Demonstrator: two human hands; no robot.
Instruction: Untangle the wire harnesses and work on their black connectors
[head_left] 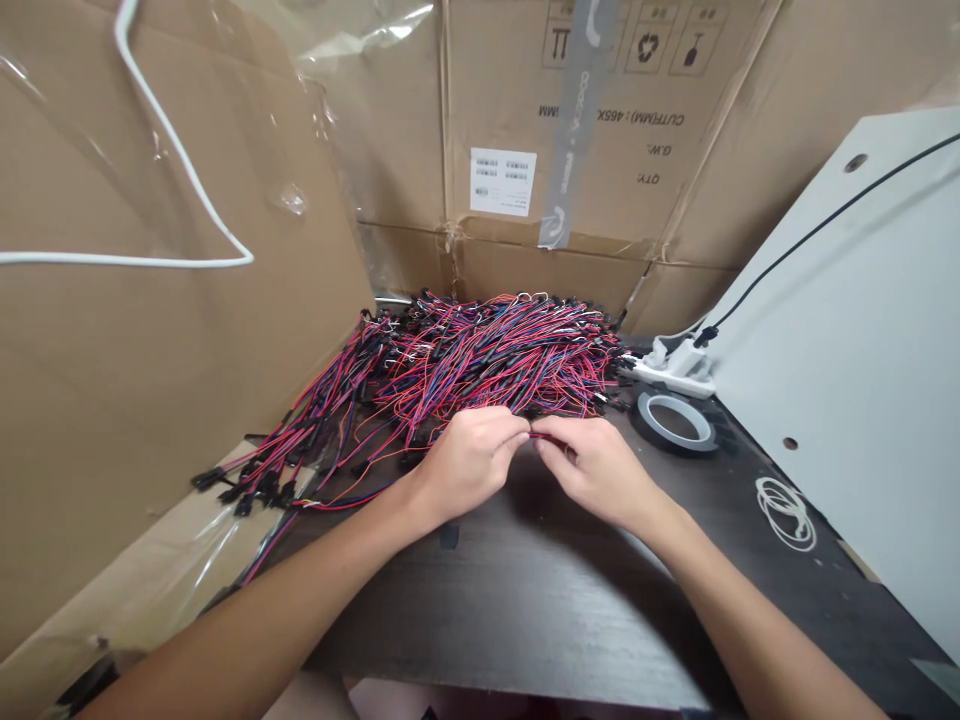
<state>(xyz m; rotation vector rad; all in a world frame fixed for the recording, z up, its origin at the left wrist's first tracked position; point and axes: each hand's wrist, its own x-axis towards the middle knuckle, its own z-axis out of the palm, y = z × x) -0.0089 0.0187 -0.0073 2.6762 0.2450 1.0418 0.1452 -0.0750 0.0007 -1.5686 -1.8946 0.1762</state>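
Note:
A large heap of thin red, blue and black wires [480, 350] with black connectors lies at the back of a dark wooden table [525, 610]. My left hand [469, 465] and my right hand [596, 465] meet at the front edge of the heap. Both are closed in a pinch on the same short piece of red wire [534, 434] between their fingertips. A second bundle of wires [300, 440] trails from the heap to the left, ending in black connectors near the table's left edge.
Cardboard walls [150, 380] stand to the left and behind. A tilted white panel [862, 350] stands at right with a black cable. A roll of tape [677, 420], a white plastic device [675, 365] and white rubber bands [786, 510] lie at right.

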